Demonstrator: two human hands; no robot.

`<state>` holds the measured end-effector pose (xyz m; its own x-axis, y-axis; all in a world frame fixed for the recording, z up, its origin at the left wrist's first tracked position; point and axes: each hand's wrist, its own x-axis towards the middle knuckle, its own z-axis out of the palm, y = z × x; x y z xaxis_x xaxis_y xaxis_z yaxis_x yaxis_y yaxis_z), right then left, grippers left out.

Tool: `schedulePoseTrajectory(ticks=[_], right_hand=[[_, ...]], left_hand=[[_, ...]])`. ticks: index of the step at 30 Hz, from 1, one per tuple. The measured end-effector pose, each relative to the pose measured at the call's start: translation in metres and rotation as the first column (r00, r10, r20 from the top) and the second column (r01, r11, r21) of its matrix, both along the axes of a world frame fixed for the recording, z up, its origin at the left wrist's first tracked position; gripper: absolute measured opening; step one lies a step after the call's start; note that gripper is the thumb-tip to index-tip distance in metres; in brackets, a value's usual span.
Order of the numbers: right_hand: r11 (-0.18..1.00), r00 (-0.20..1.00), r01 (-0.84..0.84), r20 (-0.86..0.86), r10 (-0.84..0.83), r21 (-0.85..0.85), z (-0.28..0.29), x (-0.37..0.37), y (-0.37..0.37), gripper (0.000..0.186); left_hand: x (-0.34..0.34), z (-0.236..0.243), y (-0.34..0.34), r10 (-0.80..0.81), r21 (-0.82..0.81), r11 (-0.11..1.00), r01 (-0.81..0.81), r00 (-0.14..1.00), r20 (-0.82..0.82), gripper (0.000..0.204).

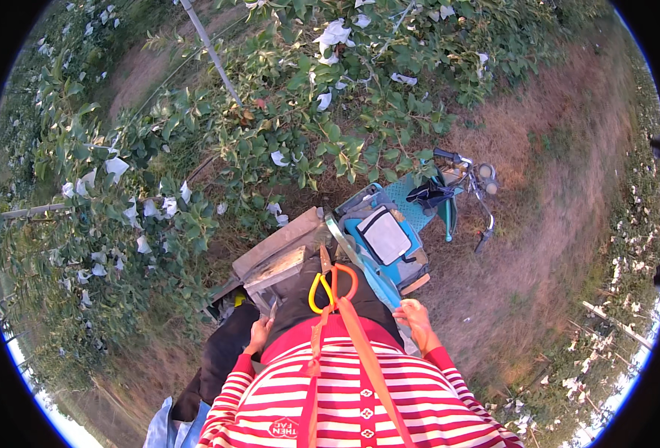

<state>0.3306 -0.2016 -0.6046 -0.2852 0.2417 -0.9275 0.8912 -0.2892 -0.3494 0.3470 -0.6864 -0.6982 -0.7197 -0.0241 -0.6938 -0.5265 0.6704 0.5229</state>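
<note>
Low on the left, my left hand (259,334) has its fingers closed around a thin metallic item (273,310) that is too small to name. My right hand (416,322) is curled at the lower end of a teal rail (380,282); I cannot make out what, if anything, it grips. Scissors (322,291) with orange and yellow handles dangle in front of me on an orange strap (364,351), touched by neither hand. Behind them are my dark trousers (292,306) and, below, my red-and-white striped top.
Under me is a teal three-wheeler (412,200) with handlebars and a weathered wooden box (276,243). Dark fabric, perhaps a leg (221,351), and blue cloth (188,422) lie at lower left. Leafy branches (330,145) with white bags, metal poles (214,52) and a dry grass path (539,224) surround me.
</note>
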Motion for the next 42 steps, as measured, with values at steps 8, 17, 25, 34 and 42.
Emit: schedulePoseTrajectory(ticks=[8, 17, 25, 34, 42], right_hand=[[0.999, 0.992, 0.014, 0.122, -0.02, 0.049, -0.01, 0.026, 0.038, 0.018], [0.992, 0.997, -0.026, -0.069, 0.034, 0.122, -0.011, -0.004, 0.084, 0.019], [0.949, 0.734, -0.282, -0.605, 0.308, 0.142, 0.09, -0.149, 0.027, 0.024], [0.962, 0.359, -0.233, -0.907, 0.222, 0.143, 0.226, -0.237, -0.055, 0.032], [0.985, 0.311, -0.143, -0.949, -0.052, -0.101, 0.295, -0.227, -0.051, 0.024]], left_hand=[[0.031, -0.013, -0.007, -0.024, -0.026, 0.999, 0.021, 0.993, -0.118, 0.032], [-0.046, 0.056, 0.05, 0.575, 0.181, 0.772, -0.609, 0.791, 0.208, 0.032], [-0.223, 0.179, 0.16, 0.502, 0.712, 0.65, -0.267, 0.854, -0.138, 0.029], [-0.289, 0.309, 0.285, 0.103, 0.959, 0.272, 0.077, 0.989, -0.109, 0.029], [-0.283, 0.369, 0.289, -0.099, 0.927, 0.314, 0.205, 0.978, -0.183, 0.031]])
